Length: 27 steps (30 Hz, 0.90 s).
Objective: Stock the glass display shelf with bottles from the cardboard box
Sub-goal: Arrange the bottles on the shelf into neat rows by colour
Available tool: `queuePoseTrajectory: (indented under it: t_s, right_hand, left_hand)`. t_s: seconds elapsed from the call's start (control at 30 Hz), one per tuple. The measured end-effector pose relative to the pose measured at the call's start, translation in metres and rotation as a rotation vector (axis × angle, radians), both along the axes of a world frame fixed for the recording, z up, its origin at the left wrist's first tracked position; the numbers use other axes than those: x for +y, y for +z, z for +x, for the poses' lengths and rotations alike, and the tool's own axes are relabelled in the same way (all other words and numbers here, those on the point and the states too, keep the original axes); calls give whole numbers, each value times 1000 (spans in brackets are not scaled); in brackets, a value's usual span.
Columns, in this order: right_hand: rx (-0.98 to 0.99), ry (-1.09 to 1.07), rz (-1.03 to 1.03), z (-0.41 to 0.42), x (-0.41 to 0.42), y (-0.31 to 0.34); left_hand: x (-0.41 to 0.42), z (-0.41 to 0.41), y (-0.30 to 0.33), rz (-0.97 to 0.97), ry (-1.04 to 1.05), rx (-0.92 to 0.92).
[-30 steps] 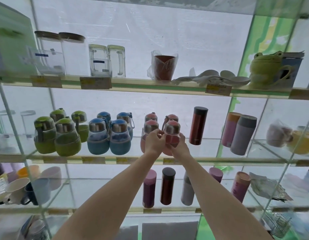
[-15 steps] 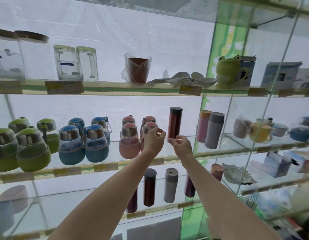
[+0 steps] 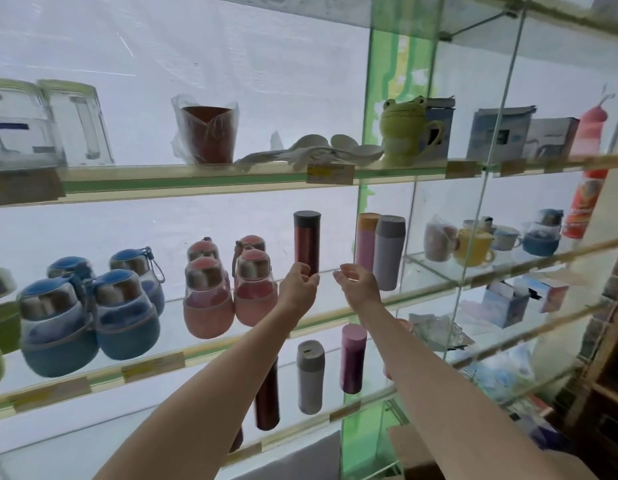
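Just hands point(image 3: 326, 284) apart above the glass shelf point(image 3: 338, 317) edge

The glass shelf point(image 3: 210, 348) at the level of the hands is carrying the bottles. Just left of the left hand point(image 3: 298, 287), four pink bottles point(image 3: 255, 289) are standing in a tight cluster, and further left the blue bottles point(image 3: 93, 317) are sitting the same way. A tall dark red flask point(image 3: 306, 240) is standing upright just behind the left hand, and beyond the right hand point(image 3: 359, 284) a pink flask point(image 3: 366, 240) and a grey flask point(image 3: 390, 251) are standing side by side. On the shelf above the hands, a frog mug point(image 3: 402, 129) and a wrapped red cup point(image 3: 207, 133) are resting. Below the hands, a lower shelf is holding a grey tumbler point(image 3: 311, 375) and a purple tumbler point(image 3: 352, 358).
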State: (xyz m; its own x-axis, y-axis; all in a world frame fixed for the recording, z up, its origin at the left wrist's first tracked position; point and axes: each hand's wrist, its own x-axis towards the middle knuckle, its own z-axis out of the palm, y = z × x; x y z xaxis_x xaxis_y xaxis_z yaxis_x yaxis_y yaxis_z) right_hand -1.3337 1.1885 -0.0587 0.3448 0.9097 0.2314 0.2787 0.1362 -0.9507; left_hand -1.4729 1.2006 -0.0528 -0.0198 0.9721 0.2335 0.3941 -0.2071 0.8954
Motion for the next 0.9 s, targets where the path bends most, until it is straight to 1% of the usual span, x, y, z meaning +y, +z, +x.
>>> queuePoseTrajectory:
  t_s: [0.13, 0.2, 0.37, 0.47, 0.57, 0.7, 0.83, 0.9]
  right_hand:
    - [16, 65, -4, -4, 34, -2]
    - [41, 97, -25, -5, 51, -4]
    - [141, 158, -52, -7, 94, -9]
    - [173, 229, -82, -5, 113, -15]
    - [193, 309, -100, -2, 129, -26]
    - [257, 345, -103, -1, 141, -36]
    - [215, 339, -103, -1, 145, -39]
    - [177, 312, -120, -2, 145, -39]
  left_hand:
    - [26, 2, -5, -9, 76, -25]
    - [39, 5, -8, -1, 132, -3]
    - [71, 15, -21, -21, 216, 9]
    - [84, 19, -35, -12, 209, -31]
    - [97, 18, -45, -32, 214, -15]
    - [108, 15, -47, -79, 197, -82]
    - [113, 19, -49, -64, 231, -21]
    - [115, 19, -49, -84, 240, -20]
